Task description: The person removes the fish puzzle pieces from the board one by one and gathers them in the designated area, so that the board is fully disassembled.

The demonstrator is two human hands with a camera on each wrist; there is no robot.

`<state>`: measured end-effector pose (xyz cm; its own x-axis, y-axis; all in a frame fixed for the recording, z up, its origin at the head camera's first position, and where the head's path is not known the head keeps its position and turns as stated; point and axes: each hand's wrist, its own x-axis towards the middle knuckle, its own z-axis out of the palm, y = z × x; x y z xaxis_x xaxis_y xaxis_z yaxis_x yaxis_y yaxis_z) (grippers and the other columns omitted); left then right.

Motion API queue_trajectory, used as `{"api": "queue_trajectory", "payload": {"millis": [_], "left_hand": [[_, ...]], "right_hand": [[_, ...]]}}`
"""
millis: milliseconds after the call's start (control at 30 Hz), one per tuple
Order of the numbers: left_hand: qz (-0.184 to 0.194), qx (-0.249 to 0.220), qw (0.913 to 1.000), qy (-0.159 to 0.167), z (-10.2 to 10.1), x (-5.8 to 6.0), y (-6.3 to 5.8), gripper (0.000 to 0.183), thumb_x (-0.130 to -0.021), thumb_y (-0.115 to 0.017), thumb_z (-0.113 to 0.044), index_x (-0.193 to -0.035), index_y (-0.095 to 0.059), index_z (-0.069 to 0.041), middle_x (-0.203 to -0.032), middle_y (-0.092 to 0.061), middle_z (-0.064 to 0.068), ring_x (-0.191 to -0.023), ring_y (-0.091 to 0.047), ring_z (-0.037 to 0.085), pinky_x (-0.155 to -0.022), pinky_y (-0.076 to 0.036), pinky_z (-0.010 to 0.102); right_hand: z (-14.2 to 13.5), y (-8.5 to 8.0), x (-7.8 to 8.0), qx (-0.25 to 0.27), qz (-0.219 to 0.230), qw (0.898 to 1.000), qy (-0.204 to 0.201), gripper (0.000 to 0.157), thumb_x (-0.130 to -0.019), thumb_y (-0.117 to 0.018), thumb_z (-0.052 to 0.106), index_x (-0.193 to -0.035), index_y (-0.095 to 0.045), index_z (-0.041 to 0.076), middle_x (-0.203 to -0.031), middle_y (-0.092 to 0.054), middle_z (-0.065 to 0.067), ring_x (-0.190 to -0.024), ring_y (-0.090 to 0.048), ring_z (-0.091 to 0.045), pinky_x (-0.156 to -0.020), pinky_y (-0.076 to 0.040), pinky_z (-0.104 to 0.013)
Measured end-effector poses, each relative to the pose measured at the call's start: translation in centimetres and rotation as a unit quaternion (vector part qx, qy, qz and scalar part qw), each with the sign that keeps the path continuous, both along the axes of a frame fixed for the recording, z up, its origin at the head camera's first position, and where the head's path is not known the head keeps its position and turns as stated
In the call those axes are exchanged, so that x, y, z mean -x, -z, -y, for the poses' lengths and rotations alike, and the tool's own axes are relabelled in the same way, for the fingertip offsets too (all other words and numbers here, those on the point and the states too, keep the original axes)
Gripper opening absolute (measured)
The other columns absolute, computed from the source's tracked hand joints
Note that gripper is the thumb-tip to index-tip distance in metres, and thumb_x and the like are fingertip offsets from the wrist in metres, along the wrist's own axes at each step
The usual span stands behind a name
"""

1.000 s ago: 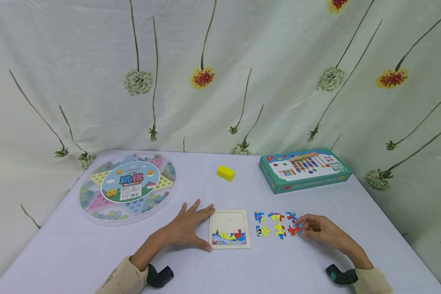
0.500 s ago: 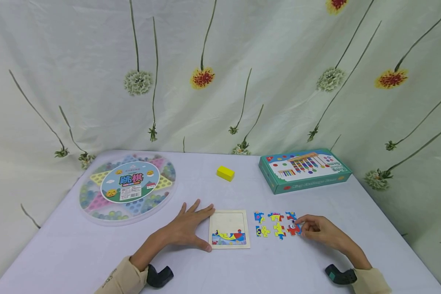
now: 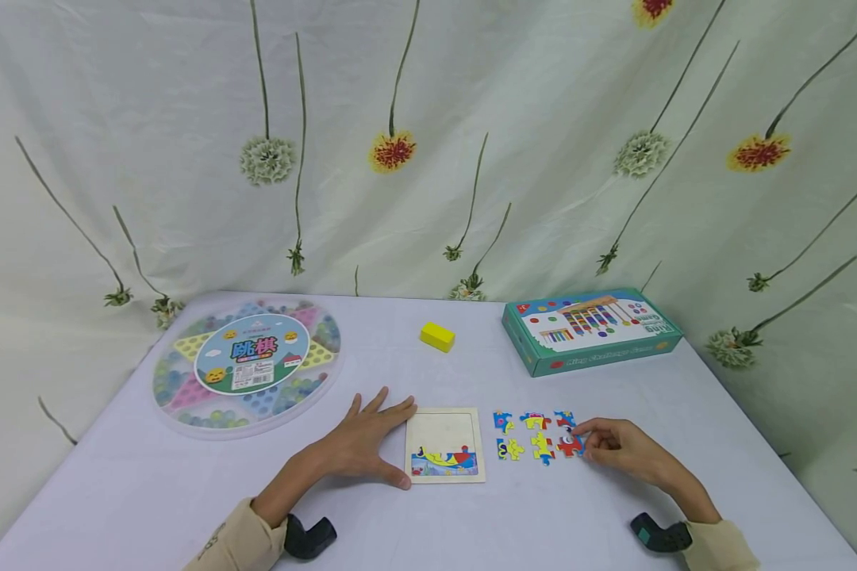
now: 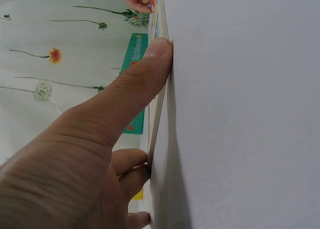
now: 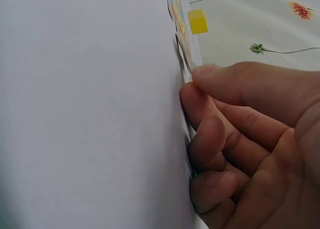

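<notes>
My left hand [image 3: 360, 444] lies with fingers spread along the left side of a square wooden puzzle board [image 3: 443, 412]. Its thumb [image 4: 150, 64] touches the board's near left corner and a forefinger reaches the far left corner. The board's bottom row holds joined picture pieces [image 3: 444, 461]; bare wood shows above them. Right of the board, loose jigsaw pieces [image 3: 543, 448] lie in two rows. At their right end my right hand [image 3: 624, 448] pinches a red and blue puzzle piece [image 3: 570, 447] between thumb and forefinger. In the right wrist view that piece's edge looks slightly raised.
A round Chinese checkers set [image 3: 253, 357] lies at the back left. A yellow block [image 3: 438, 337] sits behind the puzzle board. To the back right is a green game box [image 3: 593, 333]. A flowered cloth [image 3: 343, 198] hangs behind the white table [image 3: 428, 531].
</notes>
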<state>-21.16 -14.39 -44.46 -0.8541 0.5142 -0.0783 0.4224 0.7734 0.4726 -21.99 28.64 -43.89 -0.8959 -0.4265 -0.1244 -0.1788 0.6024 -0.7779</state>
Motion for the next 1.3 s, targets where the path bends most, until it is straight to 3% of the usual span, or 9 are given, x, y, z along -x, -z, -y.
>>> {"api": "queue_trajectory", "payload": {"millis": [667, 1067, 1300], "left_hand": [[-0.003, -0.002, 1.0000, -0.001, 0.00, -0.08, -0.06, 0.108, -0.061, -0.080, -0.061, -0.148, -0.037, -0.015, -0.156, -0.029, -0.002, -0.147, -0.005, 0.036, -0.113, 0.005, 0.063], [-0.007, -0.005, 1.0000, 0.001, 0.08, -0.12, -0.07, 0.108, -0.061, -0.080, -0.062, -0.148, -0.038, -0.015, -0.156, -0.030, -0.002, -0.147, -0.006, 0.036, -0.113, 0.005, 0.063], [-0.006, -0.010, 0.9999, 0.003, 0.07, -0.17, -0.18, 0.108, -0.061, -0.081, -0.061, -0.148, -0.038, -0.014, -0.156, -0.030, -0.001, -0.147, -0.006, 0.037, -0.112, 0.005, 0.064]], "right_hand": [[0.13, -0.27, -0.26, -0.007, 0.001, 1.000, 0.011, 0.030, -0.087, -0.065, 0.006, -0.115, -0.063, -0.004, -0.080, -0.056, -0.003, -0.067, -0.049, -0.007, -0.057, -0.042, -0.018], [0.06, -0.46, -0.46, 0.020, 0.009, 1.000, -0.002, 0.031, -0.087, -0.065, 0.003, -0.116, -0.061, -0.007, -0.081, -0.056, -0.005, -0.066, -0.048, -0.007, -0.058, -0.041, -0.018], [0.01, -0.45, -0.43, 0.008, 0.006, 1.000, -0.003, 0.032, -0.086, -0.066, 0.005, -0.116, -0.062, -0.007, -0.080, -0.056, -0.004, -0.066, -0.049, -0.008, -0.058, -0.041, -0.019]]}}
